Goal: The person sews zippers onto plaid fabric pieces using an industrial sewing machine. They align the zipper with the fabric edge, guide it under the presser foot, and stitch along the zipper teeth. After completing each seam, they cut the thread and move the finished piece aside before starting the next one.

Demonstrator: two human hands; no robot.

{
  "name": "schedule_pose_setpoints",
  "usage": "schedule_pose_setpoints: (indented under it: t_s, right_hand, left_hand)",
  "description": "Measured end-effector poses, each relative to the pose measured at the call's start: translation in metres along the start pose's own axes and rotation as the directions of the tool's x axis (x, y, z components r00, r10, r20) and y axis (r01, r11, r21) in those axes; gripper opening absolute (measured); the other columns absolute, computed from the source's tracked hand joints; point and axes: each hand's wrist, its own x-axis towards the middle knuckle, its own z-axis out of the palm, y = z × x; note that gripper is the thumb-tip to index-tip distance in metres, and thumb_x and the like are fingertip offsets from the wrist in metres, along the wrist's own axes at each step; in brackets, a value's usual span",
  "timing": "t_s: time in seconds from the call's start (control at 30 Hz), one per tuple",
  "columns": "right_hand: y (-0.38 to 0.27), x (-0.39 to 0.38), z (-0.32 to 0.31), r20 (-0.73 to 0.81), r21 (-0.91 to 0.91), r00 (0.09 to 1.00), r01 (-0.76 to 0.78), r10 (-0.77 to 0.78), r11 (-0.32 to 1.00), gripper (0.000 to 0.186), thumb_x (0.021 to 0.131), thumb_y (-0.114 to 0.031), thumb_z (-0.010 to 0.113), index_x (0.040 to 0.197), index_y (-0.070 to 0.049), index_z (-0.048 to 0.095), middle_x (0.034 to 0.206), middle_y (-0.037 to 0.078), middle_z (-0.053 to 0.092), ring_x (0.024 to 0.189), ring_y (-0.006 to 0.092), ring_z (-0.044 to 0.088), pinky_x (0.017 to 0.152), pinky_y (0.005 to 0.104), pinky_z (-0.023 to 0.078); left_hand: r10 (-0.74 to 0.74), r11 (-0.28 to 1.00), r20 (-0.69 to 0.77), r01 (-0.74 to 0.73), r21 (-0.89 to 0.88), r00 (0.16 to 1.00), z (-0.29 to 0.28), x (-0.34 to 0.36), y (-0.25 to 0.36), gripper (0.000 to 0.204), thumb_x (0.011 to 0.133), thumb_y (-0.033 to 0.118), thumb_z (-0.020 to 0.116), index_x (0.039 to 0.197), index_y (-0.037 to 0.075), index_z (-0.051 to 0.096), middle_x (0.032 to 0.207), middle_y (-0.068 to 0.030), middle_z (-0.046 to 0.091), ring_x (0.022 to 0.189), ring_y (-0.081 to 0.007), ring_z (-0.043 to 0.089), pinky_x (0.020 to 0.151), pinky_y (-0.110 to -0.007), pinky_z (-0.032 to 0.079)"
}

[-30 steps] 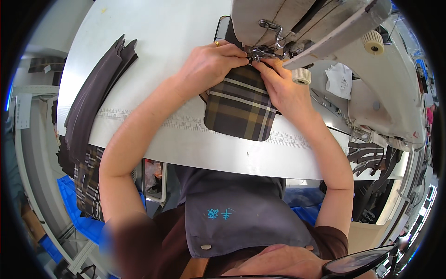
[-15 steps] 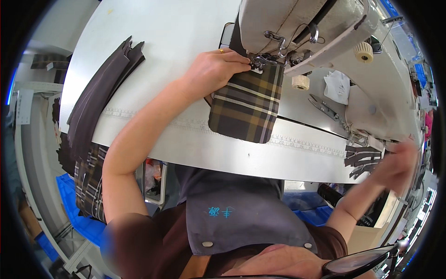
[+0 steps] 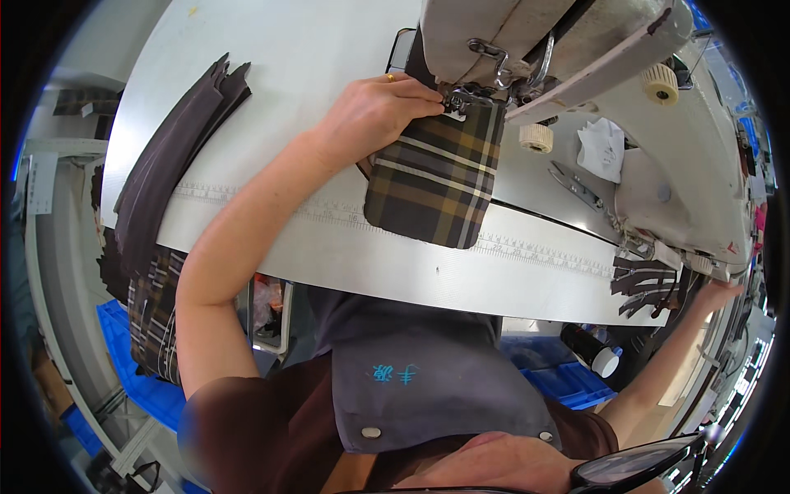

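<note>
A plaid fabric piece [image 3: 432, 185] in brown, black and white, with rounded lower corners, lies on the sewing machine's bed. Its upper edge runs under the presser foot [image 3: 465, 103]. Beside the foot, my left hand [image 3: 383, 111] pinches the fabric's upper left edge with fingers pressed together. Far to the right, my right hand [image 3: 718, 295] is raised to the end of the sewing machine [image 3: 699, 198]. Its fingers are small and partly hidden there, so their grip is unclear.
Dark fabric strips [image 3: 169, 165] hang over the table's left edge, above more plaid pieces [image 3: 156, 317]. Several dark zippers [image 3: 642, 284] lie at the right edge. Thread snips [image 3: 576, 185] and a white packet [image 3: 601, 150] rest by the machine. A ruler strip [image 3: 321, 216] crosses the table.
My right hand has moved down from its blurred position to the machine's end. The left hand stays on the fabric at the presser foot. The whole view has shifted slightly.
</note>
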Motion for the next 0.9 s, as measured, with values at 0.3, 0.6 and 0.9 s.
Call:
schedule_pose_setpoints:
  t_s: [0.3,0.6,0.9]
  right_hand:
    - [-0.019,-0.013,0.041,0.126,-0.117,0.992,0.013,0.002,0.993,0.058,0.096,-0.043,0.040,0.131,0.003,0.043,0.125,0.017,0.055,0.115,0.0310,0.054,0.099,0.0443,0.044]
    - [-0.077,0.065,0.029,0.189,-0.372,0.936,-0.211,0.296,0.904,0.055,0.097,-0.041,0.043,0.132,0.001,0.042,0.127,0.017,0.053,0.116,0.0306,0.053,0.098,0.0472,0.045]
    - [-0.019,-0.060,0.007,-0.038,-0.166,0.999,0.031,-0.038,0.986,0.041,0.095,-0.031,0.048,0.122,0.000,0.052,0.120,0.013,0.055,0.104,0.0237,0.057,0.088,0.0394,0.046]
  left_hand:
    - [-0.032,0.998,0.015,0.032,-0.052,0.999,-0.001,0.002,-0.001,0.028,0.068,0.000,0.057,0.091,0.008,0.071,0.098,-0.0024,0.068,0.090,-0.0216,0.063,0.077,-0.031,0.053]
    - [-0.026,0.996,0.007,0.027,-0.087,1.000,0.000,0.002,-0.002,0.027,0.069,-0.001,0.056,0.090,0.007,0.071,0.098,-0.0037,0.068,0.090,-0.0220,0.063,0.078,-0.031,0.053]
    - [-0.008,0.987,0.065,0.018,-0.158,0.998,0.003,0.010,-0.002,0.027,0.071,0.000,0.056,0.092,0.007,0.071,0.100,-0.0036,0.068,0.090,-0.0231,0.062,0.077,-0.032,0.052]
